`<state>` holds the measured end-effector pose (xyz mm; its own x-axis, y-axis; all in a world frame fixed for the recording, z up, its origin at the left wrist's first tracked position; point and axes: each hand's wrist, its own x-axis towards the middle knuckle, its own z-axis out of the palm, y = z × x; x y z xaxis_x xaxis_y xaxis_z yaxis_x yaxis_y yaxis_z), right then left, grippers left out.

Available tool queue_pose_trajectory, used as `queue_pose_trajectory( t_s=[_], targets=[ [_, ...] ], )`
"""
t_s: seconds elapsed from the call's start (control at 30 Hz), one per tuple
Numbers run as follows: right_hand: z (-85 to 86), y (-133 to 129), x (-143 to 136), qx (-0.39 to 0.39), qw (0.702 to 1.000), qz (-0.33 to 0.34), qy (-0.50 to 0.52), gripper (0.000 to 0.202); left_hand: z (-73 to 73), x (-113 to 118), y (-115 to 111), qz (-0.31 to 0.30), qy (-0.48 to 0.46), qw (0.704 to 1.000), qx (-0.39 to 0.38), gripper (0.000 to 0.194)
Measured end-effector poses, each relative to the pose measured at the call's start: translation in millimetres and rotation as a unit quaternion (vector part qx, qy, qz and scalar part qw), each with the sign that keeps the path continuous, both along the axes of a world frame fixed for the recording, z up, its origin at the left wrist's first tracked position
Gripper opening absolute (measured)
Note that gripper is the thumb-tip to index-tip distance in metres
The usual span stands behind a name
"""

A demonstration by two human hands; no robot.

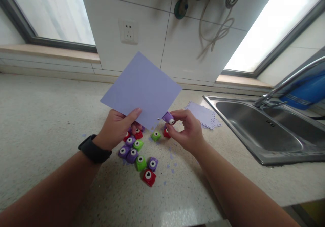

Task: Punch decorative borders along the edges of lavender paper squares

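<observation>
Speckled countertop (50,118) as work surface: left hand (115,127) grips the lavender sheet (143,85); right hand (187,129) pinches the purple punch (167,117) at the sheet's 4 o'clock edge, sheet lying toward 10 o'clock from the punch; edge insertion cannot be confirmed

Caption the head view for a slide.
Left hand holds a lavender sheet; right hand grips a purple craft punch near the sheet's edge, with more punches on the counter.
</observation>
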<state>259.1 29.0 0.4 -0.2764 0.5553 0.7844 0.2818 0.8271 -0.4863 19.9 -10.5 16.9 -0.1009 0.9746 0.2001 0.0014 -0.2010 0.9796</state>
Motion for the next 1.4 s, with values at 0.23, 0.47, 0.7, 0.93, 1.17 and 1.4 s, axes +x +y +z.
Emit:
queue_pose_trajectory(
  t_s=[0.23,0.47,0.7,0.93,1.17,1.4],
  targets=[
    [0.9,-0.3,0.1,0.004,1.000,0.000,-0.004,0.026,-1.4,-0.7,-0.4,0.011,-0.002,1.000,0.001,0.038],
    [0.3,-0.1,1.1,0.005,1.000,0.001,-0.001,0.026,3.9,2.5,-1.7,0.022,0.005,1.000,0.001,0.036],
    [1.4,-0.4,0.7,0.011,1.000,0.009,-0.001,0.026,5.1,2.9,-4.1,0.036,0.020,0.999,0.011,0.037],
    [2.7,-0.6,0.4,0.033,0.999,0.013,0.005,0.027,3.6,3.3,-4.0,0.038,0.018,0.999,0.021,0.034],
    [0.8,0.6,0.8,0.035,0.999,0.033,0.007,0.028,0.7,1.6,-4.2,0.028,0.006,0.999,0.042,0.031],
    [1.9,0.0,1.3,0.031,0.999,0.037,-0.007,0.027,2.9,-0.6,-4.7,0.032,0.026,0.998,0.049,0.029]
  ],
)
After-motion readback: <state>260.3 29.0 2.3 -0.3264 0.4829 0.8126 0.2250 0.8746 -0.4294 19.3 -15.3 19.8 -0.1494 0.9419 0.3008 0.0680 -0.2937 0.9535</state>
